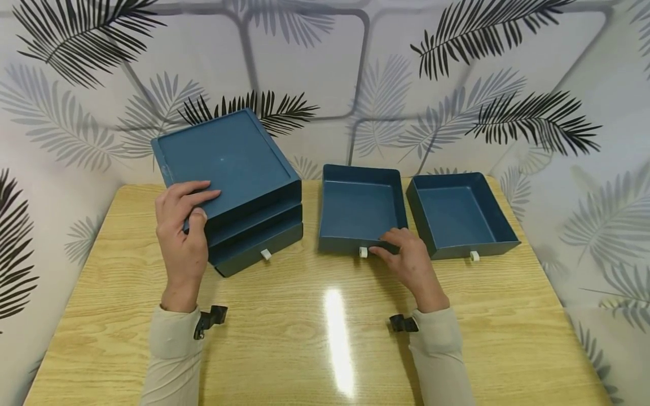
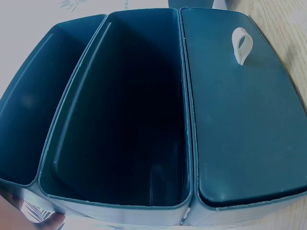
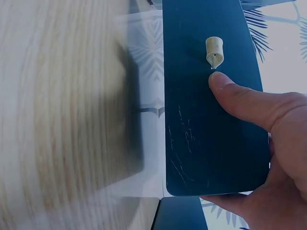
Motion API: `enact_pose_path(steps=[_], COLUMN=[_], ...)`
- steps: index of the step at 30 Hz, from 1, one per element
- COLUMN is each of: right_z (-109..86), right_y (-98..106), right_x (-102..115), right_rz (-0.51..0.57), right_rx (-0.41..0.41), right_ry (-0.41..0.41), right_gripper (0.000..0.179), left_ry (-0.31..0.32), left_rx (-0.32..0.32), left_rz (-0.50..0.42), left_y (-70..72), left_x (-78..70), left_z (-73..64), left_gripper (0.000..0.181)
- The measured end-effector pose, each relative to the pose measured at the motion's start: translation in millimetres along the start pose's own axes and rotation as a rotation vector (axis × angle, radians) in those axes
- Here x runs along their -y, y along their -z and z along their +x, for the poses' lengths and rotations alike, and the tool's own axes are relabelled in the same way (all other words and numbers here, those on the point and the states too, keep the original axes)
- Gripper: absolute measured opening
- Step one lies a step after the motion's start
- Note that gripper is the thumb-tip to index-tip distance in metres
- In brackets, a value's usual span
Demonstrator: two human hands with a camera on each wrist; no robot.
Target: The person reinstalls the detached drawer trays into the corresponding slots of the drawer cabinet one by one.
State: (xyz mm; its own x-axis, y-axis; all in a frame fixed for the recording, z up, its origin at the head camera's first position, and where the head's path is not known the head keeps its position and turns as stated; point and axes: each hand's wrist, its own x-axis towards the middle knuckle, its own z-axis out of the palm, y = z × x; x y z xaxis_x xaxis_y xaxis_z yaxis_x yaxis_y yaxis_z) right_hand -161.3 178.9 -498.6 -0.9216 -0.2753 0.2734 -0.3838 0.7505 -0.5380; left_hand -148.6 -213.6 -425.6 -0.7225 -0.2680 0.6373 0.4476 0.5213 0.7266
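A dark blue drawer unit (image 1: 228, 163) stands at the left with two bare slots above a bottom drawer (image 1: 256, 248), which sits in place and has a white loop pull (image 2: 242, 45). My left hand (image 1: 183, 225) rests on the unit's top near its front left corner, fingers extended. My right hand (image 1: 408, 259) grips a loose blue drawer (image 1: 363, 208). Its thumb presses the front panel below the white pull (image 3: 214, 50); other fingers are on the right side. In the right wrist view this drawer's lower edge appears raised above the tabletop.
A second loose blue drawer (image 1: 457, 217) lies to the right, its white tab (image 1: 474, 256) facing front. All stand on a wood-grain table (image 1: 284, 338). Behind the table's far edge hangs a white backdrop (image 1: 304, 62) printed with dark leaves.
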Motion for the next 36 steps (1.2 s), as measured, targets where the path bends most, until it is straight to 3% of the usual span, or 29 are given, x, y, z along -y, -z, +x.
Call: enact_pose_path(steps=[13, 17, 25, 36], right_z=[0.1, 0.4, -0.6, -3.3], right_y=[8.2, 10.7, 12.9, 10.5], right_x=[9.2, 12.2, 17.8, 21.2], right_rz=[0.020, 0.029, 0.041, 0.046], right_rx=[0.025, 0.024, 0.018, -0.025], right_ry=[0.015, 0.020, 0.053, 0.137], right_gripper=[0.015, 0.014, 0.015, 0.013], left_ry=[0.009, 0.011, 0.004, 0.004], left_rx=[0.001, 0.002, 0.000, 0.006], left_rz=[-0.025, -0.020, 0.004, 0.005], left_y=[-0.3, -0.7, -0.4, 0.7], left_x=[-40.9, -34.4, -4.7, -1.2], left_z=[5.3, 5.0, 2.8, 3.0], left_gripper=[0.038, 0.038, 0.040, 0.040])
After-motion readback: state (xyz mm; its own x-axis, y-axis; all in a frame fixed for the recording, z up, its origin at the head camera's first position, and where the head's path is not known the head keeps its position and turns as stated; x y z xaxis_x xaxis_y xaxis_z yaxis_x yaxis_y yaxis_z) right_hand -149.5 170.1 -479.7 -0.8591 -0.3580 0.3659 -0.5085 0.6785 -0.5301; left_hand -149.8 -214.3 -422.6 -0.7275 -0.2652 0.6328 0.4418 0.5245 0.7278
